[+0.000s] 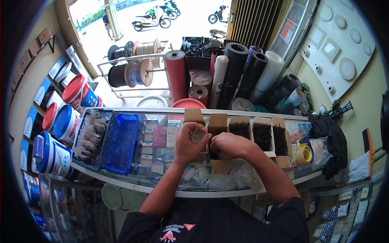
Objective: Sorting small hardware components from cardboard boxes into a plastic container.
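Observation:
My left hand holds a small clear plastic cup or bag above the leftmost open cardboard box. Just beside it, my right hand reaches into the second cardboard box, its fingertips hidden inside or behind the hand. Farther right, several open cardboard boxes stand in a row, holding dark, thin pieces too small to name. A dark blue plastic basket at the left is filled with small filled clear bags. Next to it lies a blue plastic basket with nothing visible in it.
Everything stands on a glass display counter with boxed goods beneath the glass. Crumpled clear plastic bags lie at the near edge. Tape rolls and a black plastic bag are at the right. Upright material rolls stand beyond the counter.

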A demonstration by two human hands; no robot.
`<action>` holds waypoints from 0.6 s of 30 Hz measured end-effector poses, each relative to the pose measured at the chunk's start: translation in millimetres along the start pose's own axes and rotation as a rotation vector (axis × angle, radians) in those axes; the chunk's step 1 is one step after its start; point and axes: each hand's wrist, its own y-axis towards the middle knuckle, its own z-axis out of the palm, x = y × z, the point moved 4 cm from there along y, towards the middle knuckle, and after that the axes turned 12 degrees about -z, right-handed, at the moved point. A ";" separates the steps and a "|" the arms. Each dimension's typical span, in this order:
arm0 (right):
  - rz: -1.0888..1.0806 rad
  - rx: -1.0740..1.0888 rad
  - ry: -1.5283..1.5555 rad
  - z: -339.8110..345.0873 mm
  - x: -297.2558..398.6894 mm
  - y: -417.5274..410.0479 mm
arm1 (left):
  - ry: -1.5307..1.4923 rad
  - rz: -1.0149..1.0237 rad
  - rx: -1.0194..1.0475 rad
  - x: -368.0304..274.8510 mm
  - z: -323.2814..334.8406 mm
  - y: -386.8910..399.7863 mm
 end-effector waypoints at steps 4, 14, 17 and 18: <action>-0.073 -0.246 0.146 -10.1 4.3 -24.6 | 0.108 -0.007 0.031 -3.9 3.0 0.8; -0.070 -0.792 0.914 -7.5 -16.0 -70.2 | 0.169 0.027 0.094 -30.1 11.3 3.0; -0.063 -0.858 1.043 -10.3 -14.7 -72.0 | 0.363 0.061 0.098 -52.0 8.6 3.9; -0.061 -0.860 1.041 -12.9 -12.6 -73.3 | 0.361 0.062 0.100 -56.9 9.1 4.4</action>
